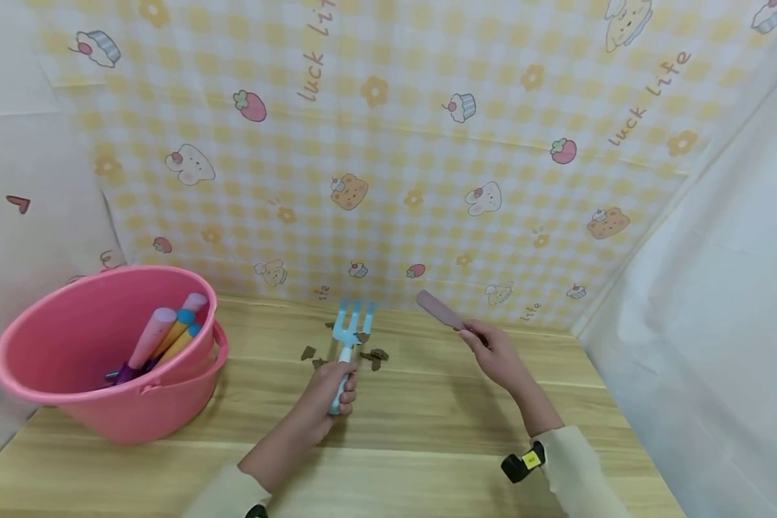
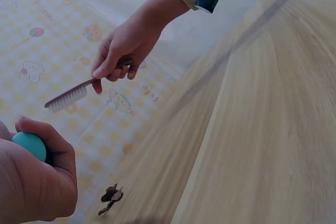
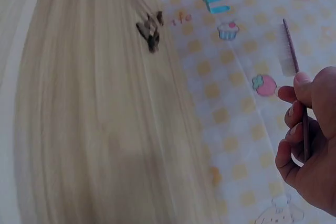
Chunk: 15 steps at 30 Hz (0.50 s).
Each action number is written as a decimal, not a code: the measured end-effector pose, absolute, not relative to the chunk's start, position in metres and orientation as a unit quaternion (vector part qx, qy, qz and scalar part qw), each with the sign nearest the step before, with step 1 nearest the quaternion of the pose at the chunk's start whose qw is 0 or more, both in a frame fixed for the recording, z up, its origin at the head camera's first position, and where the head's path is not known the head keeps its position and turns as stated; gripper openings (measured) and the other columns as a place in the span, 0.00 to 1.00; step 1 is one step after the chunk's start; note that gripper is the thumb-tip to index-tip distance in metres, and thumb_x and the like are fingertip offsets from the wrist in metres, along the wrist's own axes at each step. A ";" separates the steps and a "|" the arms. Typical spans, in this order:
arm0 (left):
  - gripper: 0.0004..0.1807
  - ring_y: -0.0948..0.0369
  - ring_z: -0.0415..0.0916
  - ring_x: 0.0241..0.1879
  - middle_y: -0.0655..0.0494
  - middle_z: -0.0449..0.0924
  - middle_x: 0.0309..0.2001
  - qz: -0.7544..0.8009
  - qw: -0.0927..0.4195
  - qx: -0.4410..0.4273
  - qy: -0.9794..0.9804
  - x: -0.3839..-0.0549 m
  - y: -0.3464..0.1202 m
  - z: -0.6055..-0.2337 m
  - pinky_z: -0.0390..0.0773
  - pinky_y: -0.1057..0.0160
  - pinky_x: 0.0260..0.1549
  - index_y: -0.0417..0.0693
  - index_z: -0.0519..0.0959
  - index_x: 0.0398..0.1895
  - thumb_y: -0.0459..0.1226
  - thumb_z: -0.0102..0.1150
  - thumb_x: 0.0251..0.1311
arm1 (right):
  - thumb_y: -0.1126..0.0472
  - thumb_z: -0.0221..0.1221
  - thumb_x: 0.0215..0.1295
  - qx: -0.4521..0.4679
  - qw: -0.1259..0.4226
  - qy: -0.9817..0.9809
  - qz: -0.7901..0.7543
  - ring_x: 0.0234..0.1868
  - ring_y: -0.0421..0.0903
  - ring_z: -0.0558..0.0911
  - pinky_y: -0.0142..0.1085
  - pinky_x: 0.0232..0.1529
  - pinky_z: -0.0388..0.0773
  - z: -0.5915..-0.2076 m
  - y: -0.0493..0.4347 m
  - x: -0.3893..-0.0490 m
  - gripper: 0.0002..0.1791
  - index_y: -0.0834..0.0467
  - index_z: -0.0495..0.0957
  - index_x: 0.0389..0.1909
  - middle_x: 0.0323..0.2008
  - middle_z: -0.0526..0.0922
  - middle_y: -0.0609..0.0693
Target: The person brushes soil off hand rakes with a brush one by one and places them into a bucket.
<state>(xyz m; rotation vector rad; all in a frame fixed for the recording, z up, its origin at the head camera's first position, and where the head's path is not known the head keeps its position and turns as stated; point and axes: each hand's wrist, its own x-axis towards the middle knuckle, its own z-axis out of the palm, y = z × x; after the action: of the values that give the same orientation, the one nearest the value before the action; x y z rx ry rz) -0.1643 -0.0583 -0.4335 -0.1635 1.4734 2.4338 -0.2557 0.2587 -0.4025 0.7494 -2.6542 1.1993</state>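
Observation:
My left hand (image 1: 324,392) grips the handle of a light blue toy garden fork (image 1: 347,335), its three tines pointing at the back wall. In the left wrist view the fork's rounded turquoise handle end (image 2: 30,146) shows inside the curled fingers. Brown, leaf-like scraps (image 1: 378,355) lie around the fork on the table, and one scrap overlaps its tines. Over to the right, my right hand (image 1: 497,357) holds a thin mauve brush (image 1: 440,310) raised above the table. White bristles (image 3: 286,59) run along one side of the brush, apart from the fork and scraps.
A pink bucket (image 1: 162,417) stands at the left with several pink- and orange-handled tools (image 1: 155,334) inside. The wood-grain table (image 1: 427,424) meets a yellow checked cloth (image 1: 388,237) at the back. White sheeting (image 1: 706,309) hangs at the right.

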 end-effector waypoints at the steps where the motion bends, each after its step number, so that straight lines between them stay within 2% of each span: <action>1: 0.19 0.71 0.57 0.16 0.60 0.63 0.22 0.843 0.144 -0.059 0.515 -0.163 -0.061 -0.433 0.61 0.78 0.11 0.34 0.60 0.61 0.34 0.46 0.72 | 0.58 0.52 0.80 0.254 0.063 -0.880 0.398 0.22 0.44 0.67 0.37 0.23 0.67 -0.400 0.253 -0.257 0.16 0.63 0.81 0.56 0.25 0.73 0.49; 3: 0.18 0.70 0.57 0.16 0.60 0.63 0.22 0.838 0.146 -0.063 0.522 -0.161 -0.066 -0.433 0.61 0.78 0.11 0.34 0.61 0.61 0.34 0.45 0.73 | 0.57 0.52 0.80 0.268 0.054 -0.877 0.396 0.21 0.44 0.66 0.37 0.23 0.66 -0.396 0.240 -0.259 0.16 0.61 0.82 0.56 0.24 0.73 0.48; 6: 0.17 0.70 0.57 0.16 0.60 0.62 0.23 0.834 0.147 -0.062 0.528 -0.160 -0.072 -0.434 0.60 0.78 0.12 0.34 0.61 0.60 0.34 0.44 0.73 | 0.57 0.52 0.80 0.292 0.041 -0.872 0.391 0.24 0.44 0.70 0.38 0.25 0.70 -0.391 0.220 -0.262 0.17 0.60 0.81 0.58 0.30 0.79 0.47; 9: 0.14 0.71 0.56 0.16 0.60 0.61 0.23 0.834 0.147 -0.058 0.529 -0.158 -0.074 -0.433 0.59 0.78 0.12 0.34 0.62 0.56 0.34 0.44 0.73 | 0.57 0.52 0.80 0.327 0.021 -0.867 0.375 0.24 0.43 0.71 0.38 0.26 0.72 -0.387 0.200 -0.266 0.17 0.60 0.82 0.58 0.32 0.81 0.46; 13: 0.10 0.71 0.56 0.15 0.60 0.62 0.23 0.835 0.146 -0.053 0.528 -0.155 -0.074 -0.432 0.60 0.78 0.11 0.37 0.63 0.50 0.35 0.43 0.74 | 0.58 0.51 0.80 0.379 -0.015 -0.859 0.345 0.21 0.41 0.67 0.37 0.26 0.70 -0.383 0.178 -0.271 0.15 0.59 0.83 0.56 0.26 0.76 0.44; 15: 0.08 0.71 0.56 0.15 0.60 0.62 0.23 0.836 0.146 -0.052 0.527 -0.153 -0.074 -0.432 0.61 0.78 0.11 0.38 0.63 0.47 0.35 0.42 0.75 | 0.58 0.52 0.80 0.397 -0.030 -0.856 0.330 0.21 0.40 0.68 0.37 0.28 0.72 -0.380 0.169 -0.272 0.15 0.59 0.82 0.56 0.28 0.77 0.43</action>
<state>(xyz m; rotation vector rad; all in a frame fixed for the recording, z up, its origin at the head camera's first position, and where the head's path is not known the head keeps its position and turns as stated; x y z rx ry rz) -0.1533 -0.0743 -0.4322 -0.1493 1.5168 2.4064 -0.2722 0.1694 -0.3803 1.2715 -2.7411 1.0554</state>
